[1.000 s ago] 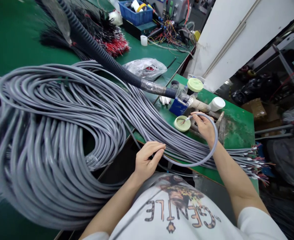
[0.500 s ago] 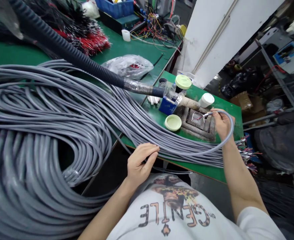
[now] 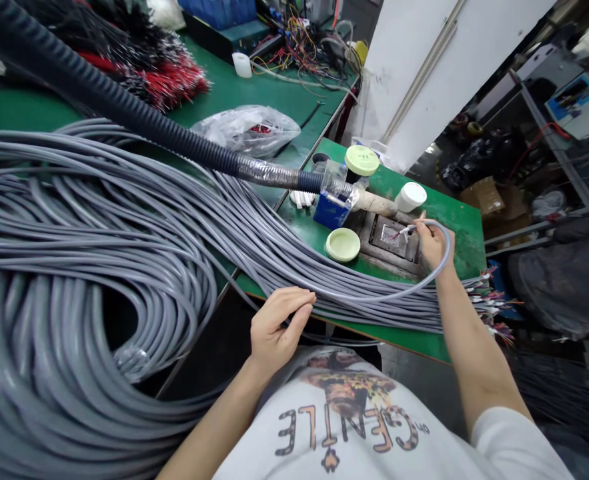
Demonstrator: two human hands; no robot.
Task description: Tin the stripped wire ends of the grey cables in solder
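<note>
OK, right hand [image 3: 435,245] grip is closed on one gray cable [image 3: 448,248], right of frame center; thumb and fingers pinch it just behind the stripped end. Cable loops over the wrist, then back left along the bundle [image 3: 294,260]. Bare wires [image 3: 398,234] point left, over the shiny patch of a square metal block [image 3: 367,252]; can't tell if they touch it.

Left hand [image 3: 279,330], lower center: fingers bent, grip narrow, fingertips by the bundle's near edge. Can't tell if it holds anything.

Around the block: pale green dish [image 3: 343,245] just left, blue box [image 3: 331,212] upper left, white tub [image 3: 411,197] above. All on the green bench [image 3: 460,223]. Black ribbed hose [image 3: 184,137] crosses from the upper left corner. Big cable coil [image 3: 49,320] fills the left side. Plastic bag [image 3: 249,130] at upper center.
</note>
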